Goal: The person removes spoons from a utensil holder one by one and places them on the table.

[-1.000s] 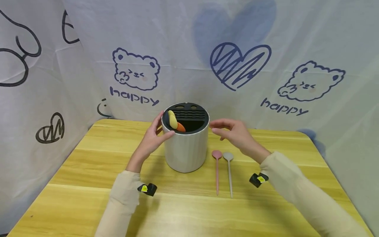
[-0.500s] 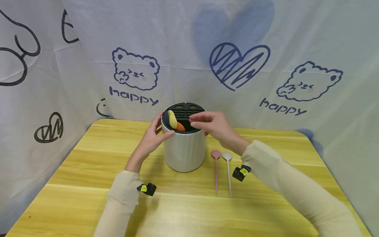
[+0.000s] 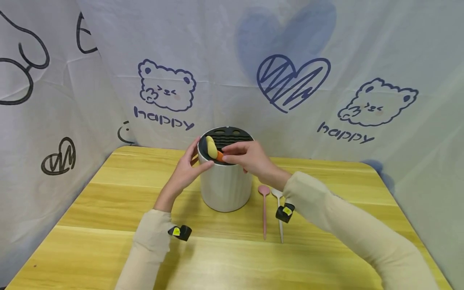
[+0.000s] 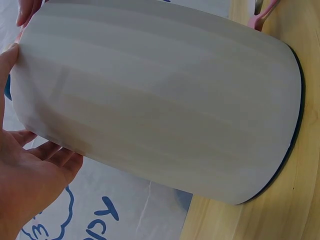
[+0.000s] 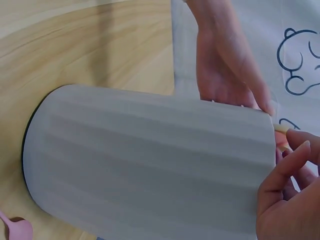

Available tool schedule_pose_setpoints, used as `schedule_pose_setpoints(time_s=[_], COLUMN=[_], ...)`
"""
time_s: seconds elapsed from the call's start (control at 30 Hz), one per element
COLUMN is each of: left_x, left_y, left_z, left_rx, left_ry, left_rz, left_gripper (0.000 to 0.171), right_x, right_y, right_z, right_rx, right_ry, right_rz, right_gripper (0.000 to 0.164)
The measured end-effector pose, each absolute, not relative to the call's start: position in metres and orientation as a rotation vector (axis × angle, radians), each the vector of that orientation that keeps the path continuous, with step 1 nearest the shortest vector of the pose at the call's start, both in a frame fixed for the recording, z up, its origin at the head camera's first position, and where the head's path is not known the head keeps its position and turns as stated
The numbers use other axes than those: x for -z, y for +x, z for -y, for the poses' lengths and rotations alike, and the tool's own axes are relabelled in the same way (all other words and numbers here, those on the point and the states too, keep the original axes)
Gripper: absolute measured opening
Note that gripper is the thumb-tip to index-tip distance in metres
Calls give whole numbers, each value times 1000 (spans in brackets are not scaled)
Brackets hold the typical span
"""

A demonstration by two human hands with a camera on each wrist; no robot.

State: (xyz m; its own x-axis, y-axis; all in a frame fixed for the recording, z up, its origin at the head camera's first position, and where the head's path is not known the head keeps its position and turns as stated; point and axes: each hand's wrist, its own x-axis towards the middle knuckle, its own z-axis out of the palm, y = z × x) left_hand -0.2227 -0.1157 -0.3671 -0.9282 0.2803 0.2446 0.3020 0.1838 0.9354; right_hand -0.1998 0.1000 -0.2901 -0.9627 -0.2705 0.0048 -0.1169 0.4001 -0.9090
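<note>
A white ribbed utensil holder (image 3: 225, 187) with a black slotted top stands upright on the table. My left hand (image 3: 183, 171) grips its left side, thumb at the front of the rim and fingers around the back. Pale yellow rounded spoon heads (image 3: 212, 148) stick up from the opening, beside an orange spoon (image 3: 219, 156). My right hand (image 3: 251, 159) reaches over the right of the rim and pinches the orange spoon's head between thumb and index finger. In the right wrist view, the right hand (image 5: 292, 192) is at the rim. The spoons' handles are hidden inside.
A pink spoon (image 3: 264, 191) and a white spoon (image 3: 280, 229) lie side by side on the wooden table (image 3: 90, 209), right of the holder; my right wrist overlaps the white one. A printed white curtain (image 3: 224, 60) hangs close behind the table.
My right hand has moved left from beside the holder, over the rim and onto the orange spoon's head. The left hand keeps its grip on the holder.
</note>
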Motion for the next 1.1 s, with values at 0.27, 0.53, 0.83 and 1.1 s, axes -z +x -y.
schedule_pose_setpoints(time_s=[0.27,0.53,0.83,1.1], left_x=[367,368,368,369], left_y=[-222,-222,-223,-224], left_z=[116,116,116,116], left_rx=[1911,1910,1922,1920], left_ry=[-585,-590,-590,-592], left_rz=[2406,2408,2401,2396], left_gripper=[84,83,83,81], right_x=[290,292,291,286], right_y=[-196,-195,-195,-201], right_z=[-91,-91,-94,-102], right_rx=[1615,1654,1689,1865], right_ry=[-367,-346,-316,-256], right_rz=[-2530,-2555,-2567,-2447], right_gripper=[28,27,26,32])
